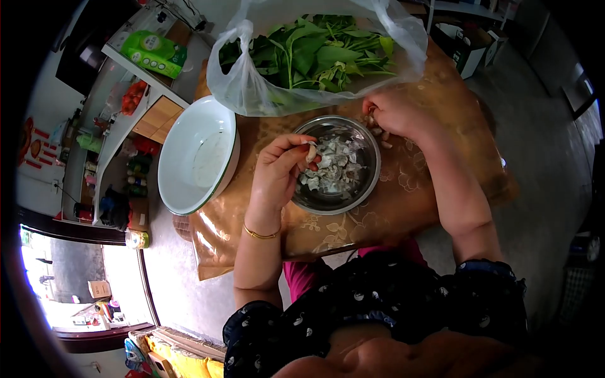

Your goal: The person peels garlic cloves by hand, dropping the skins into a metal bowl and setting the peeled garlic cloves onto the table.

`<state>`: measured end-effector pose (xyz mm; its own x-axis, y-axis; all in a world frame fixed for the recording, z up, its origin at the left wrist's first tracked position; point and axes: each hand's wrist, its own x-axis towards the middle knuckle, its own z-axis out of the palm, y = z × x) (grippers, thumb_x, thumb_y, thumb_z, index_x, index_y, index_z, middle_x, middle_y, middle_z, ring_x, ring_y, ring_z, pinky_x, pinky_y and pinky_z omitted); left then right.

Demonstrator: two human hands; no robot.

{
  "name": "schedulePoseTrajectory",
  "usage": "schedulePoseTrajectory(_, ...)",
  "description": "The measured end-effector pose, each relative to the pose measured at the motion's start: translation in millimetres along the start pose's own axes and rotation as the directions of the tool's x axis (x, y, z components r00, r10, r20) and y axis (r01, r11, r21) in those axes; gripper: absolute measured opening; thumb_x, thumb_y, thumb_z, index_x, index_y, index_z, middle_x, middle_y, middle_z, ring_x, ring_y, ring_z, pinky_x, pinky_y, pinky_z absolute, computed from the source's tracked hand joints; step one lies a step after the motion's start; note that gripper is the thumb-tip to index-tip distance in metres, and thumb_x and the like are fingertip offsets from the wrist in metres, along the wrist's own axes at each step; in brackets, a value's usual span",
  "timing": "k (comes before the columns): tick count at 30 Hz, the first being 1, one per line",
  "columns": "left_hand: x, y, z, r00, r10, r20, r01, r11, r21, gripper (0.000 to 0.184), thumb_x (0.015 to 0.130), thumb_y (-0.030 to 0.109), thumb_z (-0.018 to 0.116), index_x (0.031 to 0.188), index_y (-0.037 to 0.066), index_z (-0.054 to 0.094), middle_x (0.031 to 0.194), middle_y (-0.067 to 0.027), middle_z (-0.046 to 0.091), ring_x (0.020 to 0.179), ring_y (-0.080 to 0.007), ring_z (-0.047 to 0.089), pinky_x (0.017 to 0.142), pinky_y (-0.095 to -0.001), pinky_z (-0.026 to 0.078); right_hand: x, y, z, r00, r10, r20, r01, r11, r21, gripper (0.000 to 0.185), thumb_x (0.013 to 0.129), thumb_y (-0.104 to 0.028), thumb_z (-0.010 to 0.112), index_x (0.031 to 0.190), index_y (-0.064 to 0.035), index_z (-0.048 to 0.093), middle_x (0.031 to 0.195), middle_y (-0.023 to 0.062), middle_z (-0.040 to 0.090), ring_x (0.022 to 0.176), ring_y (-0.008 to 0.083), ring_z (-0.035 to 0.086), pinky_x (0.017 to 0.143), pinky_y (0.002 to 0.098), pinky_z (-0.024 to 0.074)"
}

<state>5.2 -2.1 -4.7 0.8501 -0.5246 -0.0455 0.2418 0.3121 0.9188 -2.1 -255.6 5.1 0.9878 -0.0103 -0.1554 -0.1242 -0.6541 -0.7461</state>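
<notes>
My left hand is closed in a pinch on a pale garlic clove, held over the left rim of a steel bowl. Thin whitish garlic skins lie heaped inside that bowl. Just beyond the bowl's upper right edge, my right hand reaches down with its fingertips drawn together at a small group of garlic cloves. What sits between those fingertips, if anything, is too small to make out.
A clear plastic bag of leafy greens stands at the far side of the table. To the left, a white enamel basin rests by the table's edge. Shelving beyond holds a green package.
</notes>
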Motion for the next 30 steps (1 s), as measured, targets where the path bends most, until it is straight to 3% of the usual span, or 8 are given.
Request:
schedulePoseTrajectory(3,0.8,-1.8,-2.9,1.0,0.02,0.015,-0.021,0.999,0.035,0.016,0.086,-0.002,0.049,0.097,-0.003,0.061,0.081,-0.0069,0.062,0.066,-0.0127,0.057,0.06,-0.0219,0.045,-8.1,-7.3,4.5,0.995,-0.07,-0.065,0.051,0.965,-0.258,0.02,0.078,0.001,0.047,0.094,0.0011,0.059,0.09,0.0157,0.062,0.075,0.0263,0.061,0.068,0.0362,0.0487)
schedulePoseTrajectory(9,-0.1,-0.1,-0.7,1.0,0.017,-0.018,-0.016,0.998,0.058,0.015,0.084,-0.001,0.054,0.097,0.0,0.062,0.08,-0.0044,0.062,0.062,-0.0092,0.053,0.057,-0.0197,0.042,2.0,2.7,11.3,0.997,-0.068,0.024,0.072,0.952,-0.297,0.019,0.079,-0.003,0.049,0.092,0.0006,0.061,0.099,0.0174,0.061,0.089,0.0302,0.06,0.074,0.0374,0.0473)
schedulePoseTrajectory(12,0.9,-2.6,0.9,0.998,0.056,-0.04,-0.051,0.991,0.126,0.014,0.084,-0.001,0.055,0.096,-0.001,0.062,0.079,-0.0045,0.062,0.063,-0.0095,0.054,0.058,-0.02,0.042,-5.1,3.3,14.2,0.956,-0.285,-0.076,0.237,0.895,-0.377,0.016,0.08,-0.006,0.05,0.089,0.0009,0.061,0.099,0.0173,0.061,0.089,0.0302,0.06,0.074,0.038,0.0467)
schedulePoseTrajectory(15,1.8,-5.9,1.9,0.988,0.127,-0.083,-0.104,0.965,0.242,0.014,0.084,-0.001,0.056,0.097,-0.002,0.061,0.08,-0.005,0.062,0.065,-0.0102,0.055,0.059,-0.0201,0.044,-24.8,-20.9,10.4,0.897,-0.373,-0.236,0.31,0.913,-0.266,0.016,0.078,-0.011,0.054,0.087,0.0009,0.061,0.085,0.0184,0.063,0.078,0.0329,0.061,0.07,0.0404,0.0476)
schedulePoseTrajectory(19,-0.2,-9.9,5.7,0.979,0.195,-0.064,-0.164,0.931,0.326,0.014,0.084,0.0,0.057,0.097,-0.002,0.058,0.082,-0.0057,0.063,0.068,-0.0104,0.057,0.061,-0.0213,0.046,-35.6,-36.6,35.0,0.887,-0.454,-0.084,0.461,0.867,0.191,0.025,0.083,-0.013,0.058,0.1,0.0006,0.046,0.073,0.0189,0.059,0.068,0.031,0.059,0.06,0.0369,0.0455)
schedulePoseTrajectory(22,-2.1,-12.4,9.5,0.971,0.233,-0.045,-0.198,0.9,0.388,0.012,0.084,-0.001,0.057,0.096,-0.002,0.056,0.08,-0.0051,0.061,0.067,-0.0098,0.056,0.061,-0.0213,0.046,-38.6,-36.8,54.5,0.88,-0.473,0.042,0.44,0.845,0.304,0.029,0.084,-0.008,0.058,0.106,-0.0009,0.041,0.08,0.0148,0.059,0.068,0.0215,0.058,0.063,0.0316,0.045)
schedulePoseTrajectory(27,-2.2,-13.6,21.3,0.95,0.304,-0.076,-0.248,0.878,0.41,0.004,0.087,0.002,0.055,0.089,0.0,0.053,0.068,-0.0025,0.055,0.06,-0.009,0.052,0.057,-0.0207,0.044,-34.5,-32.7,71.8,0.822,-0.556,-0.123,0.561,0.756,0.337,0.023,0.086,-0.001,0.052,0.105,-0.0006,0.04,0.085,0.0174,0.061,0.077,0.0264,0.062,0.066,0.0357,0.0461)
schedulePoseTrajectory(30,-4.2,-8.8,15.8,0.977,0.21,0.021,-0.177,0.764,0.62,0.012,0.091,0.011,0.05,0.088,0.0,0.052,0.064,-0.0028,0.053,0.058,-0.0092,0.05,0.054,-0.022,0.041,-37.5,-35.9,68.0,0.792,-0.588,-0.166,0.611,0.758,0.229,0.022,0.086,0.0,0.051,0.106,-0.0009,0.042,0.086,0.0171,0.061,0.079,0.0282,0.062,0.067,0.0352,0.0466)
